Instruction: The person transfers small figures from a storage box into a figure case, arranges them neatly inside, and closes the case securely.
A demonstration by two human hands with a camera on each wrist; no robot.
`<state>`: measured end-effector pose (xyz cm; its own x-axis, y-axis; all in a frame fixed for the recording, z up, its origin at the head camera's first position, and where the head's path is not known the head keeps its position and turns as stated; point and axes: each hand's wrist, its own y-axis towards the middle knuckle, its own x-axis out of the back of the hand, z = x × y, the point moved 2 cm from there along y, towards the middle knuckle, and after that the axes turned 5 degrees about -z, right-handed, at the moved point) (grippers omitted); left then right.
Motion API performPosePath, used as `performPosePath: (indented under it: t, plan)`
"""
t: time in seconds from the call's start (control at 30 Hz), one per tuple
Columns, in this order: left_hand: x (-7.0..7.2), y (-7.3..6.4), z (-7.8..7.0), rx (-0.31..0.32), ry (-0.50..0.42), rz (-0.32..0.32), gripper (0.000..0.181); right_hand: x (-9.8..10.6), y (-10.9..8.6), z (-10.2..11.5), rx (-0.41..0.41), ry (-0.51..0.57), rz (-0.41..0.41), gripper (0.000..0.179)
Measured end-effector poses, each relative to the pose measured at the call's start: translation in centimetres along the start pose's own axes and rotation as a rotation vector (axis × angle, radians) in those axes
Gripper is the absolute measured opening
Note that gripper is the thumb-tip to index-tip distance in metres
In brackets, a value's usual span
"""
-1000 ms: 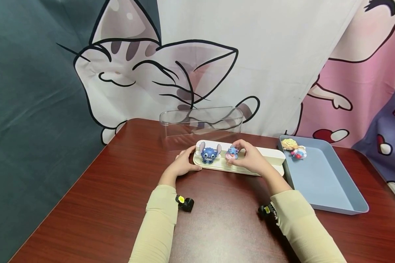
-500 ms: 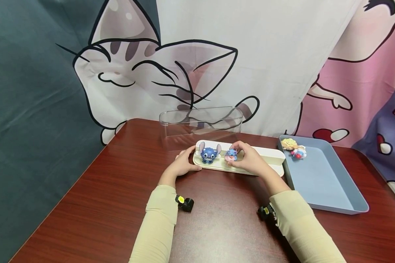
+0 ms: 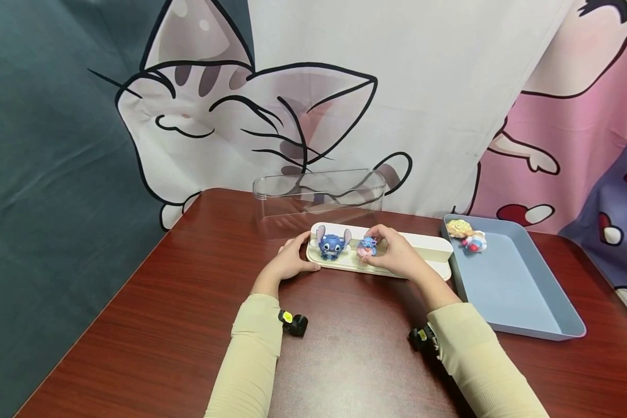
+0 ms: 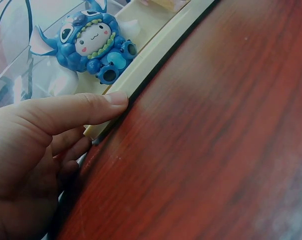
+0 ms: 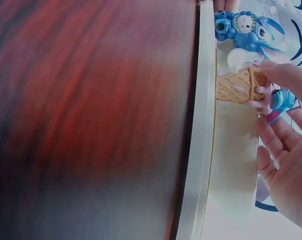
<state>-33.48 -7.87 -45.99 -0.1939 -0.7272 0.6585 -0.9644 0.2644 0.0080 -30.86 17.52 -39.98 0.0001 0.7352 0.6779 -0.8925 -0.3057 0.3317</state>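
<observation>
My left hand (image 3: pixel 288 261) grips the left end of a long cream display base (image 3: pixel 428 246), its thumb (image 4: pixel 103 106) over the front edge in the left wrist view. A blue big-eared figurine (image 3: pixel 331 246) sits on the base near that hand; the left wrist view shows its white face framed by a blue hood. To its right, my right hand (image 3: pixel 397 252) pinches a smaller figurine (image 3: pixel 367 246). In the right wrist view this ice-cream-cone figurine (image 5: pixel 239 86) has a waffle cone, pink drips and a blue character on top, its cone end at the base's floor.
Behind the base stands a clear plastic cover (image 3: pixel 319 197). At the right, a blue-grey tray (image 3: pixel 512 278) holds a yellowish figurine (image 3: pixel 458 229) and a red, white and blue figurine (image 3: pixel 474 241) in its far left corner. A cartoon-printed cloth (image 3: pixel 428 75) hangs behind the table.
Over the past second my right hand has shifted the ice-cream-cone figurine very slightly left and down, then held it still. The left hand has stayed on the base's end.
</observation>
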Motion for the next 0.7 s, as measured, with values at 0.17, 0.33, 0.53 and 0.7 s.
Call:
performPosePath:
  t: [0.17, 0.33, 0.53, 0.7]
  plan:
    - [0.01, -0.09, -0.11, 0.005, 0.001, 0.0, 0.091, -0.02, 0.03, 0.07, -0.006, -0.019, -0.008, 0.041]
    - [-0.02, -0.08, -0.1, 0.006, -0.001, -0.003, 0.091, -0.03, 0.0, 0.15, -0.025, -0.036, -0.015, 0.043]
    - [-0.1, 0.05, 0.04, 0.003, 0.003, -0.007, 0.09, -0.08, 0.02, 0.27, -0.029, -0.038, -0.014, 0.045]
    - [-0.04, 0.0, -0.01, 0.003, 0.002, -0.004, 0.091, -0.13, 0.01, 0.42, -0.011, -0.037, -0.014, 0.046]
